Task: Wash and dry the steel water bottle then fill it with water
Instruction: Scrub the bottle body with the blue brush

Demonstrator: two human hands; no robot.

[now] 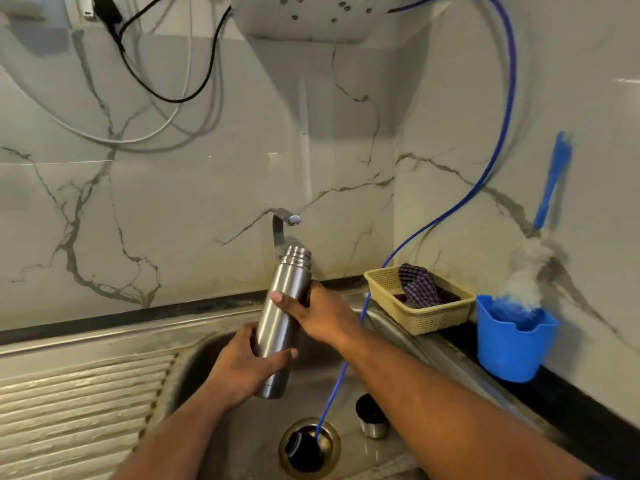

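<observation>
The steel water bottle [281, 318] is held nearly upright over the sink basin [221, 420], uncapped, its threaded mouth just below and beside the tap spout [289, 219]. My left hand [244, 367] grips the bottle's lower half. My right hand [320, 311] wraps around its upper body. No water runs from the tap. The bottle's cap [372, 417] lies on the sink floor to the right of the drain [310, 446].
A thin blue hose [460, 202] runs from above into the drain. On the right ledge stand a beige basket [426, 317] with a checked cloth [419, 284] and a blue holder [512, 344] with a bottle brush [547, 209]. The ribbed drainboard [76, 414] lies left.
</observation>
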